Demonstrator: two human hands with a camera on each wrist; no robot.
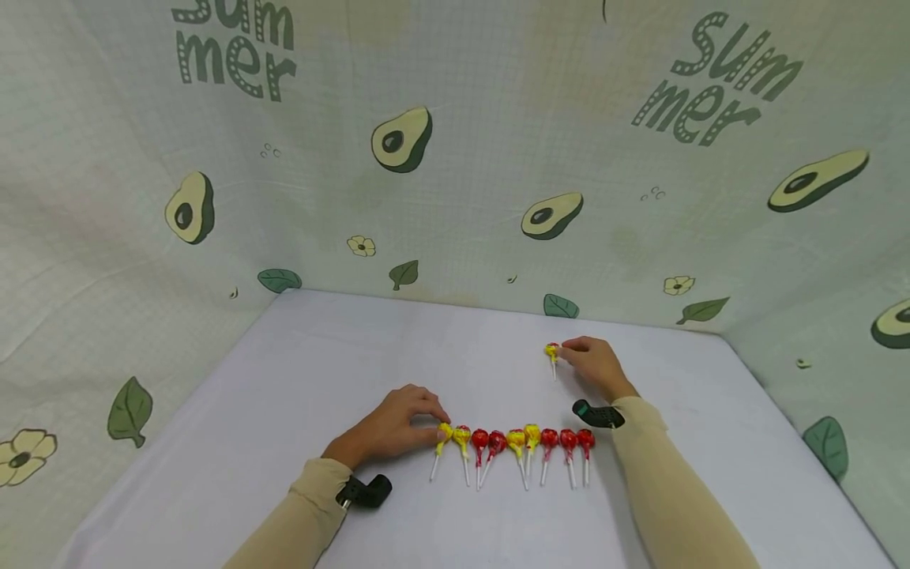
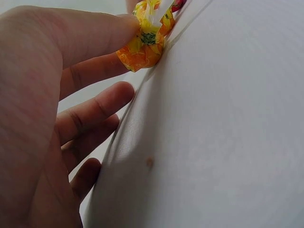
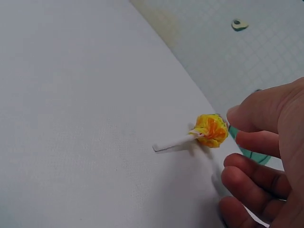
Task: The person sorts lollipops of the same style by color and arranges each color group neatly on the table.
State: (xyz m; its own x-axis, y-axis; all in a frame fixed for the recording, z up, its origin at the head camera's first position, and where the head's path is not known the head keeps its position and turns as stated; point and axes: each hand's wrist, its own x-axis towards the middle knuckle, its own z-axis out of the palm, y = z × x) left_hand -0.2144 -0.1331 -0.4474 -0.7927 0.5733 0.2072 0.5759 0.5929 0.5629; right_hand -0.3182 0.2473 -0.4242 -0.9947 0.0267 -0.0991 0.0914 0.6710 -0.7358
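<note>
Left hand (image 1: 391, 423), lower centre of frame: grip clamped on leftmost yellow lollipop (image 1: 445, 431), thumb and finger at its wrapped head. That lollipop is at the left end of a row on the white worktop (image 1: 341, 340). Row total 9, sticks toward bottom of frame: 4 yellow, 5 red, incl. rightmost red lollipop (image 1: 586, 439), right of centre. Right hand (image 1: 600, 370), above the row's right end in frame: thumb tip at head of separate yellow lollipop (image 1: 551, 350); can't tell if grip is clamped or just touching. Separate lollipop is near worktop's far edge, stick toward bottom of frame. Beige sleeves (image 1: 675, 482) on both arms, black device (image 1: 599, 415) at each wrist. Printed cloth (image 1: 469, 158) fills upper frame: avocados, leaves, "summer".
</note>
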